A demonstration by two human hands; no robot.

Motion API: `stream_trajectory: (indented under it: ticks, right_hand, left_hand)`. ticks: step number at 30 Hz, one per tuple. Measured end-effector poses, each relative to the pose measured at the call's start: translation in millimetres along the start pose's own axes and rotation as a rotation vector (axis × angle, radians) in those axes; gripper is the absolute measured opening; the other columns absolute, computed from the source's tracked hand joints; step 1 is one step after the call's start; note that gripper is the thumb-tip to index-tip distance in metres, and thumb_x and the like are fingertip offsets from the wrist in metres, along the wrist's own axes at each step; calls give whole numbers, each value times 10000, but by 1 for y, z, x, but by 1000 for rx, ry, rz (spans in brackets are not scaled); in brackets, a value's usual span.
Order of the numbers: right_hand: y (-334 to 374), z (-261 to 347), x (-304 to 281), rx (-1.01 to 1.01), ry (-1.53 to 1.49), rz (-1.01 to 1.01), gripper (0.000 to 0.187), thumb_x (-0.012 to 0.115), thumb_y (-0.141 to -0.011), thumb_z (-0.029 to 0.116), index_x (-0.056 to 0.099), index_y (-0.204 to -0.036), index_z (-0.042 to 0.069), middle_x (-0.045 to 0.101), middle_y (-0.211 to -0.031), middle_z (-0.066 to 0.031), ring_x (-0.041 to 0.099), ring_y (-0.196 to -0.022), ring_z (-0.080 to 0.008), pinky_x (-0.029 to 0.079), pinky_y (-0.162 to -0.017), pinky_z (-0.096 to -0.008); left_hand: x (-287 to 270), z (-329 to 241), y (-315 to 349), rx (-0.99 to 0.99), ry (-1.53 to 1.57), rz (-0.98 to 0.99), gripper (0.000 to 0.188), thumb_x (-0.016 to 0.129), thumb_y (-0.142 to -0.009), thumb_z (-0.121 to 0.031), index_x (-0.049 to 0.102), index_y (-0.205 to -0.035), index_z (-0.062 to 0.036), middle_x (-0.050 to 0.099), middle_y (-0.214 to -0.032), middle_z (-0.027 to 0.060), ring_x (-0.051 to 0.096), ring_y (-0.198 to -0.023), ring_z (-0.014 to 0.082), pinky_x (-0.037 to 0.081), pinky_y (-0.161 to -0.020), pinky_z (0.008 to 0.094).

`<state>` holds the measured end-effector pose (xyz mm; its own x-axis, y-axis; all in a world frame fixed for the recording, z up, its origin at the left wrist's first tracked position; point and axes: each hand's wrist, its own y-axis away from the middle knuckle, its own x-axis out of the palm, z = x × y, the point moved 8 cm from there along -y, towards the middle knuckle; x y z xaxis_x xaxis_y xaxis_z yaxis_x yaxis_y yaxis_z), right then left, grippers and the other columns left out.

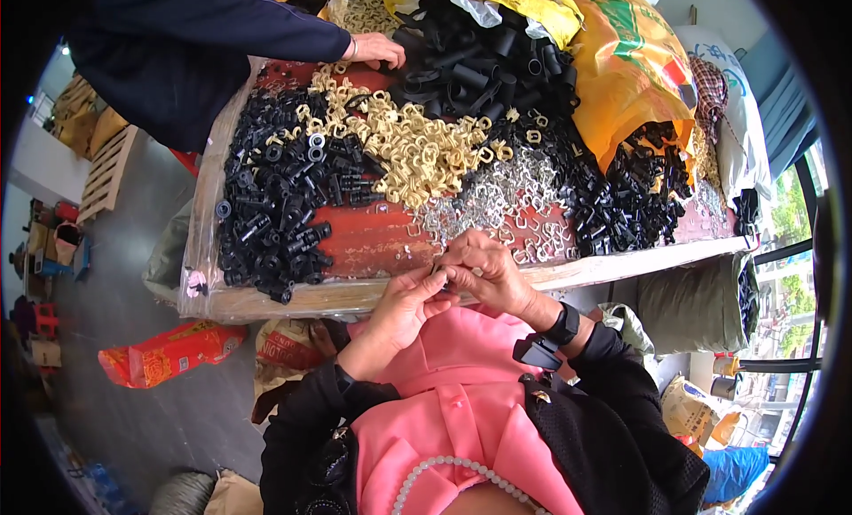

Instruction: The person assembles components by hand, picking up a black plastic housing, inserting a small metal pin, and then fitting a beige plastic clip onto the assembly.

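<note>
Where both hands (398, 309) (495, 275) meet, fingers (465, 279) mostly hide a dark piece (445, 286).

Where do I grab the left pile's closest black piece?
Probably pinch the black piece by its near end, coming from the near side: that end pokes out at the wooden edge, while other black pieces crowd its far end.

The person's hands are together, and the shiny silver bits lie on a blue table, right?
Not quite: the table is red, as the head view shows. The silver bits do lie on it, and the left hand and right hand are together.
</note>
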<state>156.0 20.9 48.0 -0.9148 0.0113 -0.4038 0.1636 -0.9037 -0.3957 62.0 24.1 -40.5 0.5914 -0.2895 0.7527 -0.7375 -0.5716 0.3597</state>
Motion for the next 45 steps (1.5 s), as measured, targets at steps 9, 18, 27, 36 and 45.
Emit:
stream_trajectory:
  ticks: [9,18,27,36,45]
  right_hand:
    - [-80,-48,-70,7,425,-31,112,598,-692,20,567,-800,27,554,-733,-89,543,-714,-211,431,-614,-292]
    - [-184,-178,-126,207,1257,-65,372,617,-669,211,501,-984,50,556,-864,-72,506,-833,-256,360,-712,-370]
    - [-135,-110,-135,136,778,-136,384,617,-701,278,503,-989,51,561,-837,-47,501,-786,-204,364,-655,-319]
    - [-44,-82,-126,323,-1163,-790,299,509,-812,326,498,-942,57,540,-800,-24,473,-594,-96,384,-553,-210]
    - [-4,-30,-41,423,-486,-45,318,552,-789,308,476,-946,42,531,-866,-54,512,-746,-154,418,-651,-256]
  left_hand:
    - [-28,-33,-11,81,-40,-42,237,488,-827,-149,514,-1001,10,587,-844,97,589,-709,166,490,-606,217]
    - [-33,-50,-13,47,-36,-114,261,472,-833,-135,472,-1055,2,577,-897,136,592,-774,201,497,-649,245]
    - [-43,-51,-7,117,-22,-127,184,461,-836,-111,491,-1000,-32,573,-917,152,591,-810,228,501,-660,260]
    - [-11,-60,6,197,-59,-79,203,486,-822,-92,500,-1009,-13,583,-906,130,583,-729,149,491,-630,223]
    - [7,-54,20,145,-153,-52,259,538,-795,-88,498,-1038,-6,564,-784,42,533,-640,76,459,-573,172]
